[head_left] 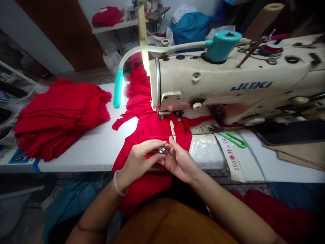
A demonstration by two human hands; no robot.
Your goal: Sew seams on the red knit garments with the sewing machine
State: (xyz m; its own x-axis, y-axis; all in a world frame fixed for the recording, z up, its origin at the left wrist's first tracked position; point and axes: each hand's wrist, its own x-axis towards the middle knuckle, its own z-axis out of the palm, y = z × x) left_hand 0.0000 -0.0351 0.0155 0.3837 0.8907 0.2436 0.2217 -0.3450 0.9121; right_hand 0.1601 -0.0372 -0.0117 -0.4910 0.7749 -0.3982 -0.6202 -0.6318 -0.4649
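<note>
My forearms (228,203) slant inward from the near left and near right, my left hand (142,157) pinching with thumb and forefinger, my right hand (181,162) close beside it, fingers curled, thumb pointing far.

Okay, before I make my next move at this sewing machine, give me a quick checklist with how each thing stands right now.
1. Small metal part secure: ok, pinched in the left hand, with the right hand close against it.
2. Thread in that part: cannot tell, too small and partly covered.
3. Hands clear of the needle area: ok, both are on the near side of it.
4. Red cloth lying smooth: not ok, it is bunched beside the machine head.
5. Lamp on: ok, it glows.
6. Green-handled scissors away from the hands: ok, off to the right.
</note>
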